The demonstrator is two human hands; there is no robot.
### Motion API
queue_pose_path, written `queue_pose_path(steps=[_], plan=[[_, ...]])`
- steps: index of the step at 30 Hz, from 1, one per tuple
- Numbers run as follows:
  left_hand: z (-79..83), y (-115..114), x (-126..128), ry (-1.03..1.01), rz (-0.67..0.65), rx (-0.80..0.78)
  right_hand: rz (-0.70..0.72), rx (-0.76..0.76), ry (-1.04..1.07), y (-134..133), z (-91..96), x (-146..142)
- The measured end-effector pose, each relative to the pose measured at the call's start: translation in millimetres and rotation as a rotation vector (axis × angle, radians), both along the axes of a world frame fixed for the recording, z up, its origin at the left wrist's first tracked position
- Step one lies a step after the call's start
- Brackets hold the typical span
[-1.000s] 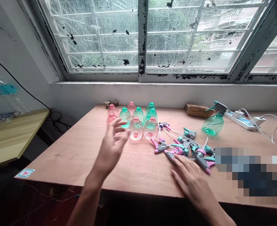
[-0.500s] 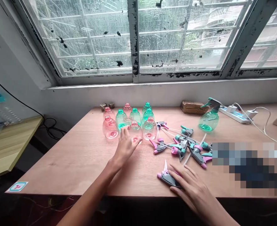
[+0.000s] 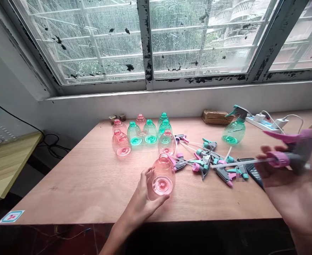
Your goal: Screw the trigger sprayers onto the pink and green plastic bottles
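Observation:
My left hand grips a clear pink bottle with no cap, held just above the table's near half. My right hand is raised at the right and closed on a pink and grey trigger sprayer head, whose thin dip tube points left toward the bottle. Behind the bottle stands a cluster of several pink and green bottles. A pile of several loose sprayer heads lies between the cluster and my right hand.
A finished green spray bottle stands at the back right beside a brown block and a white power strip with cables. The wooden table sits under a window; a second table is at the left.
My left hand has closed on a pink bottle and drawn it from the cluster toward me. My right hand has lifted a pink sprayer head off the table and swung right.

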State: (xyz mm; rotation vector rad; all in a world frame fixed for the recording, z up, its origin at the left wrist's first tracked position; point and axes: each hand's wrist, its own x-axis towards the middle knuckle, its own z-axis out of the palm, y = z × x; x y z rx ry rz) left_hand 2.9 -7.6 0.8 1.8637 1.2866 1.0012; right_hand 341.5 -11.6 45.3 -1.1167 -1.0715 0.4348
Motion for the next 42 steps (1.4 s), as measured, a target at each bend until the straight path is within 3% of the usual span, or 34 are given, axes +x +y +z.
queue_pose_path(steps=[3, 6, 8, 14, 22, 26, 29, 32, 38, 42], plan=[[8.4, -3, -1, -0.236, -0.106, -0.084, 0.219, -0.205, 0.64, 6, -10.8, -13], [12.5, -7, -2, -0.345, -0.156, -0.062, 0.256, -0.303, 0.851, 4, -21.4, -29], [13.0, -9, -3, -0.364, -0.177, -0.029, 0.238, -0.272, 0.884, 2, -22.0, -38], [15.3, -11, -6, -0.394, -0.251, -0.09, 0.179, -0.109, 0.733, 0, -9.6, -44], [9.3, -6, -9, -0.395, -0.242, -0.076, 0.324, -0.051, 0.589, -7, -14.7, -53], [9.0, -5, -8, -0.427, -0.211, -0.088, 0.186, 0.042, 0.625, -6, -13.0, -53], [10.0, -5, -8, -0.447, -0.209, -0.119, 0.153, 0.015, 0.655, -5, -15.5, -50], [10.2, -6, -9, -0.421, -0.21, -0.156, 0.266, -0.058, 0.639, -4, -25.2, -53], [12.7, -8, -9, -0.393, -0.144, -0.183, 0.639, -0.264, 0.495, -3, -52.0, -75], [13.4, -7, -9, -0.391, -0.11, -0.176, 0.676, -0.358, 0.361, -5, -60.3, -84]])
